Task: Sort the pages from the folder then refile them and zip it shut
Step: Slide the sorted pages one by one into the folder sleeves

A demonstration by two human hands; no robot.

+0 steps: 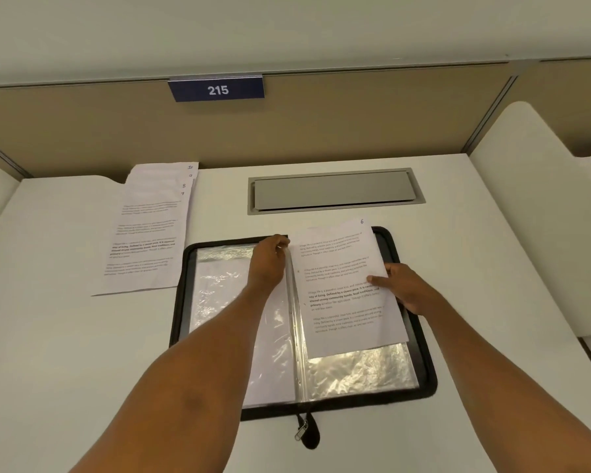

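1. The folder (428, 377) lies open on the counter (82, 336), with its zip pull (302, 431) at the near edge.
2. Your left hand (270, 257) pinches the top of a clear sleeve (355, 373) at the folder's spine.
3. Your right hand (403, 288) grips page 6 (338, 268), thumb on top. The page lies tilted over the folder's right half, its top past the far rim.
4. A stack (147, 233) of pages lies just left of the folder.

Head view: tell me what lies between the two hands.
In the head view, the page marked 6 lies between them: the right hand grips its right edge, the left hand pinches a clear sleeve beside it.
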